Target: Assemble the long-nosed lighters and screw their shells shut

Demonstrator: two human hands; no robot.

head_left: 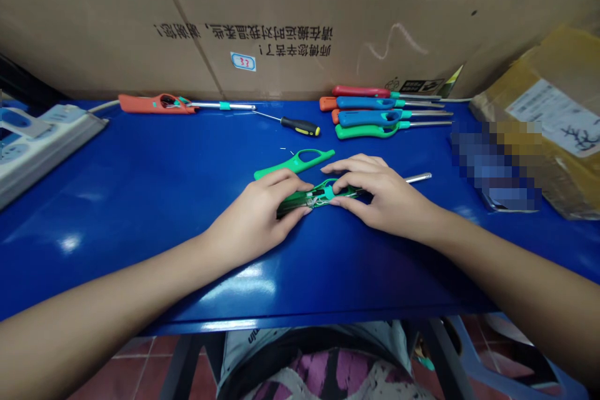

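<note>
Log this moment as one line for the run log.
left hand: on green lighter | right hand: on lighter | metal nozzle: pointing right | green shell: beside | behind: screwdriver, more lighters

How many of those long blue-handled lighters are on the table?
2. Both lie in the pile at the far edge of the table: the upper blue-handled lighter just above the lower blue-handled lighter, right of the screwdriver. More could be hidden beneath.
</note>
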